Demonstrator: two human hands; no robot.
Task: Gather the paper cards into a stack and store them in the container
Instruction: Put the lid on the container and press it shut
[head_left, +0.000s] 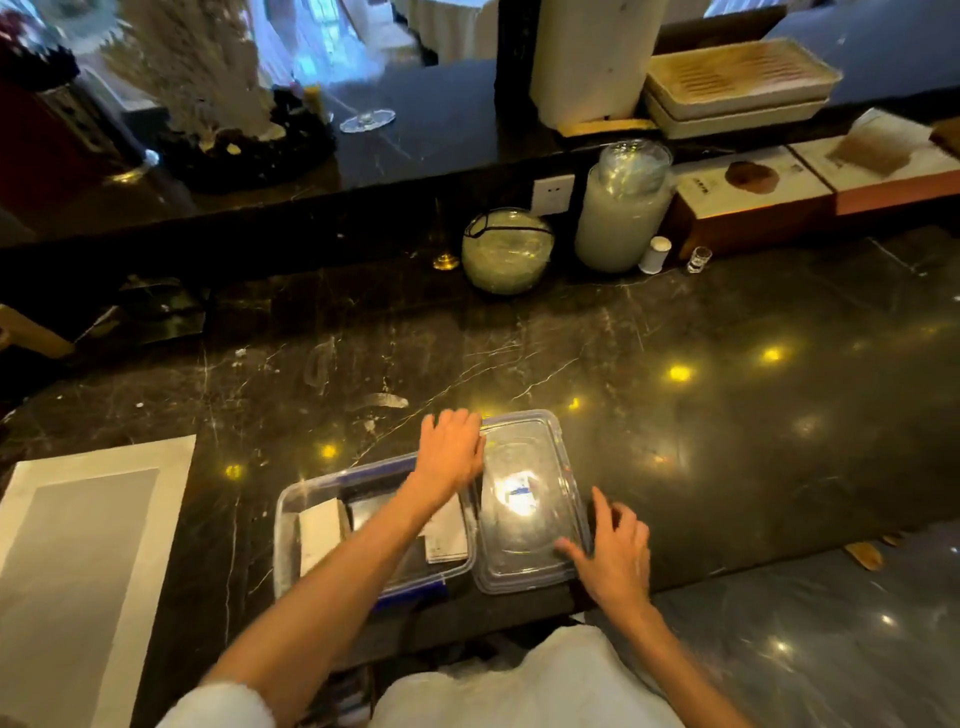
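A clear plastic container (291, 519) with blue clips stands on the dark marble counter near its front edge. Paper cards (322, 530) lie inside it, and more cards (447, 540) show at its right end, partly hidden by my left forearm. The clear lid (524, 499) lies flat on the counter just right of the container. My left hand (452, 447) reaches across the container and rests on the lid's far left edge, fingers curled over it. My right hand (613, 556) touches the lid's near right corner with fingers spread.
A large white and grey sheet (78, 571) lies at the left on the counter. At the back stand a round glass bowl (506, 249), a tall glass jar (621, 208), a small white bottle (655, 254), a tiny glass (698, 260) and boxes (748, 202). The counter's front edge runs just below the container.
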